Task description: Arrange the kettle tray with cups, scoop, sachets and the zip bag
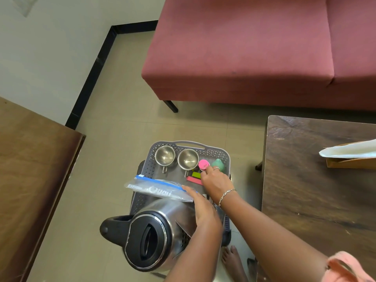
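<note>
Only one view here, looking down from the head. A grey tray (pixel 215 148) with little holes in its walls sits low over the floor.

At the near end of the tray stands a shiny steel kettle (pixel 162 220) with a black lid and a black handle. At the far end are two shiny steel cups, the left cup (pixel 165 155) and the right cup (pixel 188 159), side by side, open side up, handles toward the kettle. Just right of the cups, still in the tray, are a pink round thing (pixel 203 164) and a green thing (pixel 218 163). A little nearer lie a green sachet (pixel 196 174) and a pink sachet (pixel 194 180), flat on the tray floor.

The zip bag (pixel 158 189) is clear with a blue zip strip. It hangs across the middle of the tray, above the kettle, and its left end sticks out past the tray's left wall. The left hand (pixel 204 212) pinches its right end.

The right hand (pixel 213 182), with a bracelet (pixel 226 194), has bent fingers touching the pink round thing. I cannot tell if it grips it.

Past the tray is a red sofa (pixel 244 47). A dark table (pixel 315 190) is to its right.
</note>
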